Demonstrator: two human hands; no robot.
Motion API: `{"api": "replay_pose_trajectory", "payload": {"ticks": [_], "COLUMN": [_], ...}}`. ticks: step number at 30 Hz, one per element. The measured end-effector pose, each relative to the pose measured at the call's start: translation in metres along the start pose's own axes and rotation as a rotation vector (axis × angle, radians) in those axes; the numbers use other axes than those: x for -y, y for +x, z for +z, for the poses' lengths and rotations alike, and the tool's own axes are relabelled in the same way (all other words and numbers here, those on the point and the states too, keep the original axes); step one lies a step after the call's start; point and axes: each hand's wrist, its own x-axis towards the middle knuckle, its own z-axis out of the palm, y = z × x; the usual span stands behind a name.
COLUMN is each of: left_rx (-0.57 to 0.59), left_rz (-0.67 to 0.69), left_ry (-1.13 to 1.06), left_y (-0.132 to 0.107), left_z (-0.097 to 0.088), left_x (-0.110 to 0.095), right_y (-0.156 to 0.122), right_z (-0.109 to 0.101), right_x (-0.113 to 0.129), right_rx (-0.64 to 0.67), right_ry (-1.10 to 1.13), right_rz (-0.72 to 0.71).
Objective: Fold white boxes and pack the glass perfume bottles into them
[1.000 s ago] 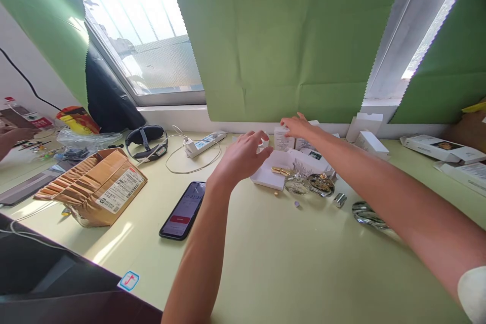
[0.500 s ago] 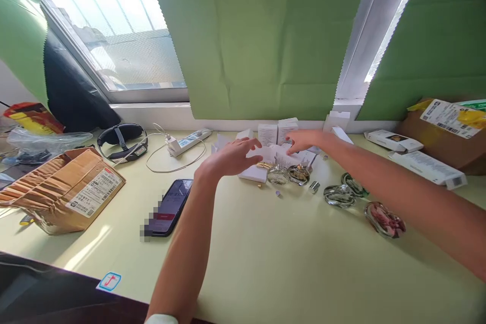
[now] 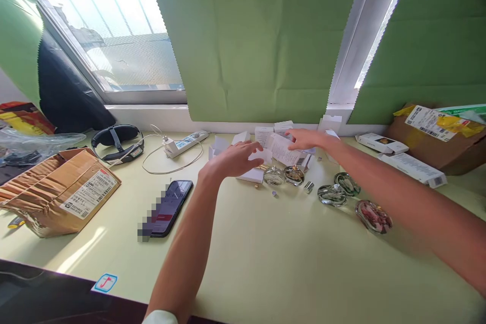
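Both my hands reach to a cluster of small white boxes (image 3: 265,134) and papers at the back of the pale green table (image 3: 266,263). My right hand (image 3: 306,139) pinches a printed paper leaflet (image 3: 281,149) and holds it tilted above the pile. My left hand (image 3: 237,158) has its fingers curled on a white paper or box flap (image 3: 261,156); what exactly it grips is unclear. Just in front of them stand two round glass perfume bottles (image 3: 283,175), one clear and one gold-topped, beside a flat white box (image 3: 250,176).
A phone (image 3: 167,206) lies left of my forearm. A torn cardboard box (image 3: 56,190), a black headset (image 3: 117,142) and a power strip (image 3: 186,143) sit at left. Several glass bottles (image 3: 337,193) and a pinkish one (image 3: 374,216) lie right; long white boxes (image 3: 412,167) and a carton (image 3: 436,136) beyond.
My right hand left the upright boxes at the back, came nearer and lifted the leaflet. My left hand closed onto the white paper. The view swung to the right.
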Motion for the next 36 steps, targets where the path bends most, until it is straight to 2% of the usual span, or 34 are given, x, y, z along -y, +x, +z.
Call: {"api": "replay_pose_trajectory", "payload": {"ticks": [5,8,12,14,16,18,20,23,28,31,36], "left_rx": [-0.066,-0.091,-0.100,-0.096,-0.079,-0.052,-0.026,0.001,-0.071,-0.107,-0.140], "left_rz": [0.036,0.098,0.264,0.330,0.388,0.436,0.454,0.406,0.315,0.344,0.367], "left_ry": [-0.029,-0.059,-0.100,-0.101,-0.092,-0.098,-0.149,-0.316,-0.458,-0.468,-0.523], "left_y": [0.000,-0.001,0.000,0.003,0.007,0.013,0.019,0.027,0.041,0.047,0.055], "left_z": [-0.001,0.000,0.006,0.013,0.023,0.037,0.055,0.089,0.143,0.162,0.179], "left_x": [0.004,-0.002,-0.024,-0.039,-0.053,-0.066,-0.077,-0.092,-0.109,-0.110,-0.112], "right_y": [-0.046,-0.091,-0.153,-0.178,-0.196,-0.206,-0.211,-0.214,-0.223,-0.229,-0.230], "right_z": [-0.038,-0.039,-0.010,0.013,0.037,0.057,0.068,0.070,0.058,0.058,0.063], "right_x": [-0.035,-0.064,-0.111,-0.135,-0.156,-0.174,-0.186,-0.189,-0.161,-0.147,-0.142], "right_rx": [-0.267,-0.467,-0.690,-0.716,-0.719,-0.744,-0.790,-0.822,-0.693,-0.622,-0.586], "right_ry": [0.356,0.636,0.925,1.052,1.356,1.481,1.508,1.495,1.490,1.482,1.403], "right_rz": [0.026,0.029,0.096,0.097,0.027,0.079,0.124,0.049,-0.085,-0.088,-0.047]}}
